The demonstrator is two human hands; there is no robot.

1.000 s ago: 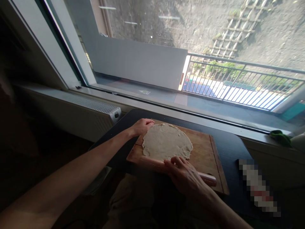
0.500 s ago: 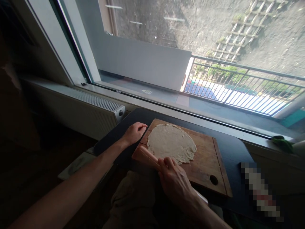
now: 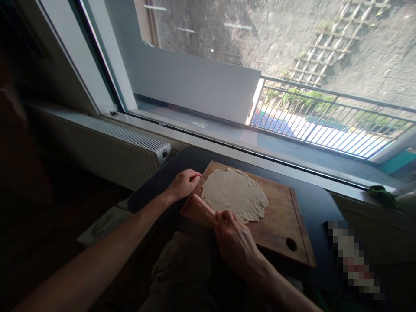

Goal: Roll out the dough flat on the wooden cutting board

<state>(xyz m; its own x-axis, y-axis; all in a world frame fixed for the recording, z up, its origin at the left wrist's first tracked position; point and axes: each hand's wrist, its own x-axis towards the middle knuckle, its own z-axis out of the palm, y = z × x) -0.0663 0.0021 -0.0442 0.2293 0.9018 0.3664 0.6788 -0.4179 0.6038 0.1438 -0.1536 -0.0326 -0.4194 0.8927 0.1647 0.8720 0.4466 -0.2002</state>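
Observation:
A thin, uneven round of rolled dough (image 3: 234, 194) lies on a wooden cutting board (image 3: 286, 216). My right hand (image 3: 234, 240) is wrapped around a smooth, shiny reddish cylinder (image 3: 201, 211), which slants along the board's near left side beside the dough. Part of that cylinder is hidden under the palm, and its exact kind is unclear. At the board's left edge, my left hand (image 3: 184, 184) is closed, with curled fingers touching the wood. Its fingertips stay apart from the dough.
A dark table (image 3: 320, 208) under the board stands against the window sill (image 3: 279, 167). A white radiator (image 3: 139, 143) is to the left. On the right side lies a blurred-out item (image 3: 354, 260), with something green (image 3: 383, 196) near the sill.
My left hand has shifted slightly down and right against the board's edge. My right hand and the cylinder have moved slightly up toward the dough, which looks unchanged.

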